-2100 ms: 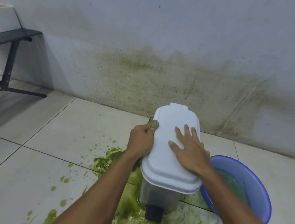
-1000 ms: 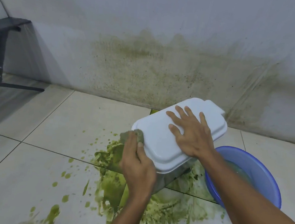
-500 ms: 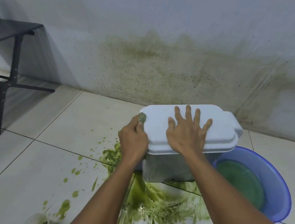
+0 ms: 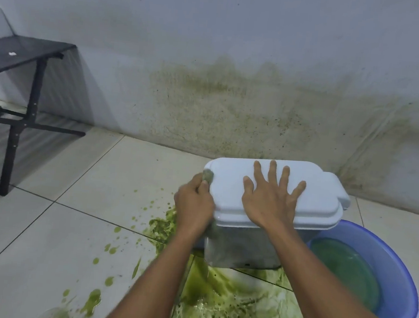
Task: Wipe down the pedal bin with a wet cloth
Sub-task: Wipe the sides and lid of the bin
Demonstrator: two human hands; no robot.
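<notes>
Green-stained floor (image 4: 45, 233) carries the bin (image 4: 243, 248), left of the basin (image 4: 404, 290). Left grip (image 4: 194, 203) grasps the cloth (image 4: 208, 176) at the lid (image 4: 322, 194) edge; right grip (image 4: 270, 199) lies flat, released. Bin seems light and slippery: hold the lid.

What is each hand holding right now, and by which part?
The left hand grips the bunched cloth, one end poking out on top. The right hand holds nothing; it lies flat on the bin lid.
</notes>
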